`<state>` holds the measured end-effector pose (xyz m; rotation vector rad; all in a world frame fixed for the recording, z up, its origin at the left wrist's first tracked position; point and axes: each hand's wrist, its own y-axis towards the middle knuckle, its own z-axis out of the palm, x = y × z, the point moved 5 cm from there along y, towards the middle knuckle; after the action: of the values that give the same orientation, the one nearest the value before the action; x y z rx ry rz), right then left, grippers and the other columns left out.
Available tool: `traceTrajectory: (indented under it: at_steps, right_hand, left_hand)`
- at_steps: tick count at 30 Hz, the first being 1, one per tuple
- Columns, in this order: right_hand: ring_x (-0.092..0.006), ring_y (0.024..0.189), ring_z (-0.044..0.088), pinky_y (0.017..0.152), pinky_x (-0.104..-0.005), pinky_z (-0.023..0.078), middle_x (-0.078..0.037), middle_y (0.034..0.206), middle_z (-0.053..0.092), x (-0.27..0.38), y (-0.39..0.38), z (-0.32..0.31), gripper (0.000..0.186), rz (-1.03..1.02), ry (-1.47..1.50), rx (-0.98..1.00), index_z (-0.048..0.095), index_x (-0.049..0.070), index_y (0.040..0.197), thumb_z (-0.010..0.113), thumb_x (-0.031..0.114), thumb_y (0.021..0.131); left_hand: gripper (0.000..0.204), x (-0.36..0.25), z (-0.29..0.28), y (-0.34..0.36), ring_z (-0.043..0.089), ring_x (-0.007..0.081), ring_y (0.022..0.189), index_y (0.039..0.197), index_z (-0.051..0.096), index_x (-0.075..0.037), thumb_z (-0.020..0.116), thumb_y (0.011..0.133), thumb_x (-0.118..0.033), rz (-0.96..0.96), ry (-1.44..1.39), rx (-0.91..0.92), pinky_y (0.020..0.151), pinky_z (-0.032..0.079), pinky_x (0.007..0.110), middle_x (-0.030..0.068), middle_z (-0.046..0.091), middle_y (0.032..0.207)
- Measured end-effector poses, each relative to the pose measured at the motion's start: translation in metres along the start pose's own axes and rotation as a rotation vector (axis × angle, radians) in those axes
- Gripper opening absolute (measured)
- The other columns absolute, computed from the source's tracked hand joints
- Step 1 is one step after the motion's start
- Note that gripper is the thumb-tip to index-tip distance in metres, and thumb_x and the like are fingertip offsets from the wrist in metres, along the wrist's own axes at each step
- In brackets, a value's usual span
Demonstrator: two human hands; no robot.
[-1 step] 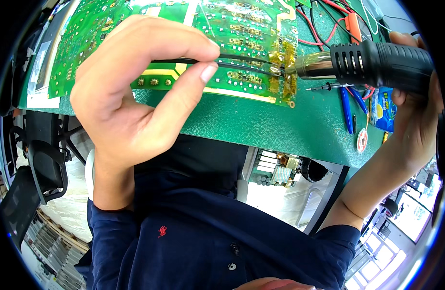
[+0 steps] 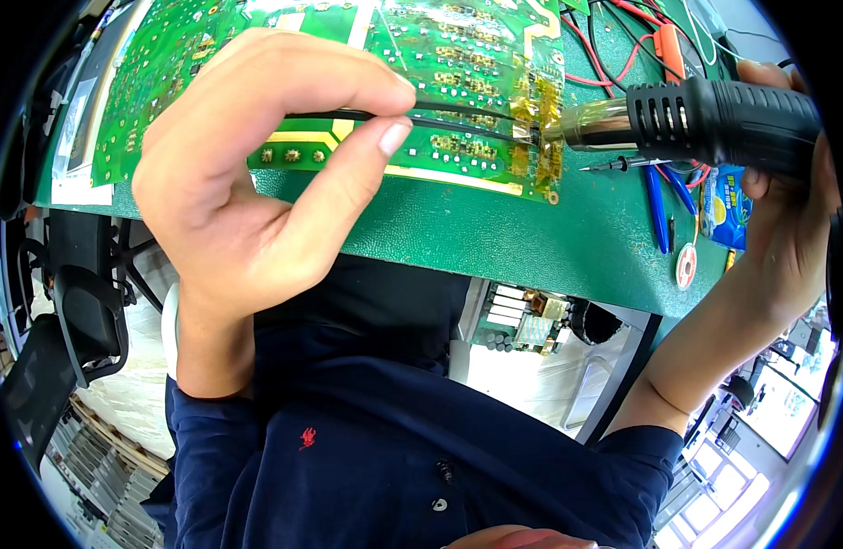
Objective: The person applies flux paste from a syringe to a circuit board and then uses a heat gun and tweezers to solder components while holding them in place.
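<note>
My left hand (image 2: 248,174) pinches black tweezers (image 2: 463,128) between thumb and forefinger. Their tips reach right, to amber tape (image 2: 548,137) along the edge of a large green circuit board (image 2: 348,82). In my right hand (image 2: 783,201) is a black hot air gun (image 2: 714,123), its fingers wrapped around the handle. The gun's metal nozzle (image 2: 597,124) points left at the taped spot, close to the tweezer tips. Whether the tips grip a small part there is too small to tell.
The board lies on a green mat (image 2: 421,224). Right of it are a soldering iron (image 2: 623,164), blue-handled pliers (image 2: 659,210), a solder-wick spool (image 2: 685,265), a blue packet (image 2: 725,206) and red and black leads (image 2: 614,55). A black chair (image 2: 87,302) stands at the left.
</note>
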<state>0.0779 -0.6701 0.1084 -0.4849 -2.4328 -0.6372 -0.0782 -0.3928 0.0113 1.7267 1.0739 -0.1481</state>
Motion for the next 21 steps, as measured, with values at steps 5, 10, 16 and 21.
traceTrajectory:
  at_steps: [5,10,16,21]
  right_hand:
    - [-0.0064,0.062,0.058,0.06,-0.0121,0.048,-0.024,0.12,0.061,0.0024,-0.0002,0.0053,0.038,0.016,0.046,-0.043,0.049,0.002,0.133,0.038,0.026,0.106]
    - [-0.0063,0.061,0.058,0.06,-0.0123,0.048,-0.025,0.119,0.061,0.0035,-0.0005,0.006,0.037,0.0,0.055,-0.059,0.048,0.0,0.133,0.037,0.023,0.106]
    - [-0.0069,0.061,0.059,0.061,-0.0126,0.049,-0.026,0.121,0.06,0.0039,-0.0003,0.0063,0.037,-0.017,0.151,-0.061,0.048,0.0,0.133,0.037,0.023,0.106]
    - [-0.0084,0.066,0.061,0.063,-0.0136,0.051,-0.027,0.123,0.058,0.0003,-0.0027,0.0015,0.034,-0.074,0.036,-0.042,0.049,0.002,0.133,0.035,0.017,0.106]
  left_hand:
    - [0.02,0.0004,-0.0006,0.0001,0.065,0.0255,0.086,0.092,0.065,0.004,0.066,0.074,0.013,-0.004,-0.003,0.005,0.08,0.048,0.032,0.0166,0.068,0.089]
    - [0.02,0.0007,-0.0027,-0.001,0.065,0.0254,0.086,0.093,0.064,0.004,0.066,0.075,0.013,-0.013,0.001,-0.001,0.081,0.048,0.033,0.0165,0.067,0.09]
    - [0.02,0.0,-0.0022,-0.0008,0.065,0.0253,0.087,0.093,0.065,0.004,0.065,0.075,0.013,-0.027,-0.025,-0.006,0.081,0.048,0.033,0.0168,0.068,0.09]
    - [0.021,-0.0011,0.0007,0.0033,0.065,0.0248,0.086,0.092,0.065,0.004,0.065,0.073,0.014,0.0,-0.011,0.012,0.08,0.048,0.032,0.0169,0.068,0.09]
